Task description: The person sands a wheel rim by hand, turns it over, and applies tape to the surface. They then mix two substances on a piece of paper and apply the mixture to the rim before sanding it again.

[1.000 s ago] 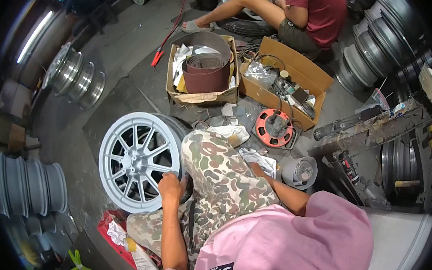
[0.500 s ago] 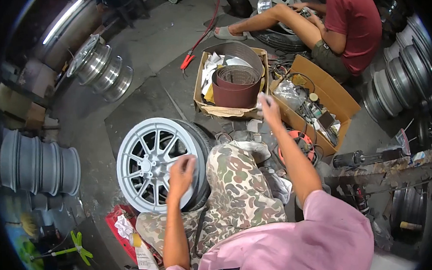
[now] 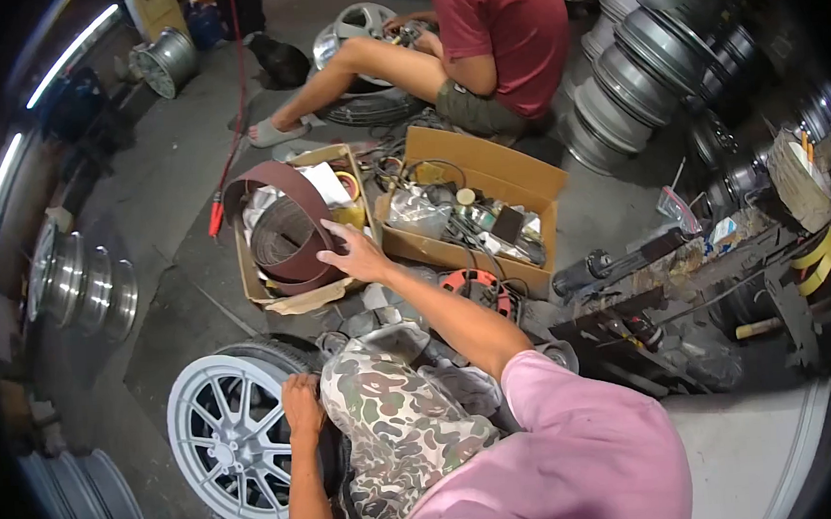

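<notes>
A light grey multi-spoke wheel (image 3: 222,452) with a tyre behind it leans beside my camouflage-covered leg. At its right edge, over the tyre, is my left hand (image 3: 303,406), back upward and fingers curled; the fingertips are hidden. My right hand (image 3: 356,254) reaches forward to a coiled brown sanding belt (image 3: 311,201), thumb and fingers apart, fingertips right at the coil's right side. The coil stands in a cardboard box (image 3: 306,302) among white paper and a yellow roll of tape (image 3: 348,185).
A second cardboard box (image 3: 536,276) holds tools and plastic bags. Beyond it, a person in a red shirt (image 3: 506,35) sits by another wheel (image 3: 364,22). Stacked rims (image 3: 628,85) stand at the right, near a cluttered bench (image 3: 654,273). A red-ended hose (image 3: 215,217) lies left.
My view has swung right. My right hand has moved to the sanding belt, its fingers now spread. My left hand has moved from over the spokes to the wheel's right edge.
</notes>
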